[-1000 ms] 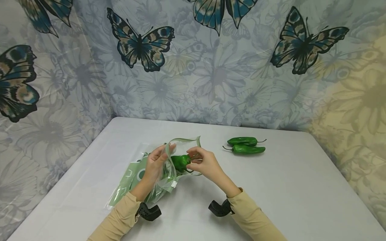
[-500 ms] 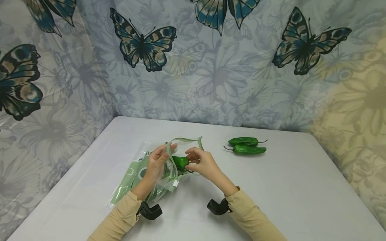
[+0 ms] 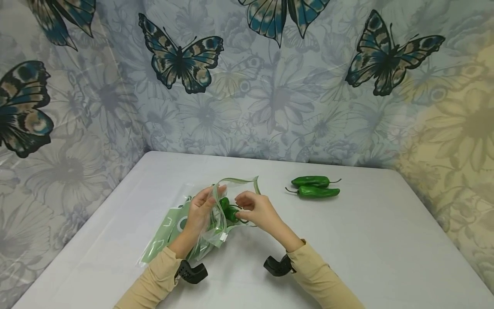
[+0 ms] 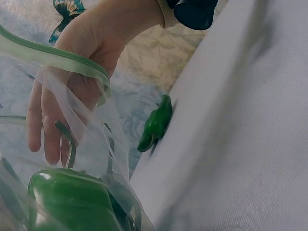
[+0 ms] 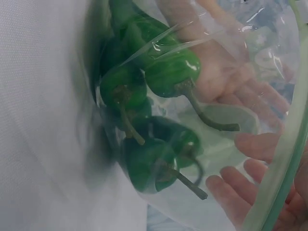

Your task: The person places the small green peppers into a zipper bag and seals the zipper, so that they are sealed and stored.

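Observation:
My left hand (image 3: pixel 198 212) holds the mouth of a clear zip bag (image 3: pixel 164 231) with green print, thumb and fingers at its rim. Several green peppers (image 5: pixel 171 72) lie inside, stems towards the opening. At that opening is my right hand (image 3: pixel 258 210), its fingertips reaching past the green zip strip (image 5: pixel 284 168). Seen from the left wrist, its fingers (image 4: pixel 50 139) extend loosely just beyond the stem of the nearest pepper (image 4: pixel 72 202), with a gap between them. The left fingers show blurred through the plastic in the right wrist view.
Two more green peppers, one behind (image 3: pixel 310 181) and one in front (image 3: pixel 318 192), lie side by side on the white table (image 3: pixel 366 240), right of the bag. A patterned butterfly cloth (image 3: pixel 278 98) hangs behind the table. Black wrist cameras (image 3: pixel 278 266) project from both sleeves.
The pepper at the bag's mouth has slid deeper into the bag, and the right hand's fingers have let go of it. The left hand keeps its place on the bag.

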A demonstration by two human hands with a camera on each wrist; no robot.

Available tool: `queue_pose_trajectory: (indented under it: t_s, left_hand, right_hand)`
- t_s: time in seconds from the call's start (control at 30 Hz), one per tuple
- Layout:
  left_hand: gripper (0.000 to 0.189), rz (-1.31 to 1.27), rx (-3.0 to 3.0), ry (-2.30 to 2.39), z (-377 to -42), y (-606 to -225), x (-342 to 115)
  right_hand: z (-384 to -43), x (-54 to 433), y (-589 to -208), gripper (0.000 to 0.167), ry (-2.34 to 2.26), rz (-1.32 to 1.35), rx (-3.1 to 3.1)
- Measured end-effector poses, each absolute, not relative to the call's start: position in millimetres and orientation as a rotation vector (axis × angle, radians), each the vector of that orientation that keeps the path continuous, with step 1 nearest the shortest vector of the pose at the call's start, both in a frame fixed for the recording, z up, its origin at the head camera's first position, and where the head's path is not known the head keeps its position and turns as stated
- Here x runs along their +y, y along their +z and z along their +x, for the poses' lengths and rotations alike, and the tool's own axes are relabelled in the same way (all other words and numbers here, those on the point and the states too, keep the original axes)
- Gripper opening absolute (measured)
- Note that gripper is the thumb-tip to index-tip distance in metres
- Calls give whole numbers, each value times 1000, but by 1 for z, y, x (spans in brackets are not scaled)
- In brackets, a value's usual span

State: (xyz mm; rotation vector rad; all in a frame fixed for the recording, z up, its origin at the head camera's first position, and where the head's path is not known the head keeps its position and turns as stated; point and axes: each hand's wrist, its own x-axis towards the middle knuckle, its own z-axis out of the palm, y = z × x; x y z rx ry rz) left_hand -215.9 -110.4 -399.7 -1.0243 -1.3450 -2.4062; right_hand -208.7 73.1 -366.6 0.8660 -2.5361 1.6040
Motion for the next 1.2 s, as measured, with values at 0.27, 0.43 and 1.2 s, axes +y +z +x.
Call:
queue_pose_trajectory:
  t_s: [0.27,0.43,1.2]
  left_hand:
    - [26,-1037,-1322,-2410,-217,-400,-112]
    - [27,-1040,-1312,-2409,-218,-400,-111]
    - [26,-1036,-1302,-2417,-220,-400,-112]
  right_hand:
    - [-204,80,-366,25,1635,851,-2487]
    - [-199,88,-362,24,1694,840,-2438]
    - [-198,129,-348,22,1866,866,-2289]
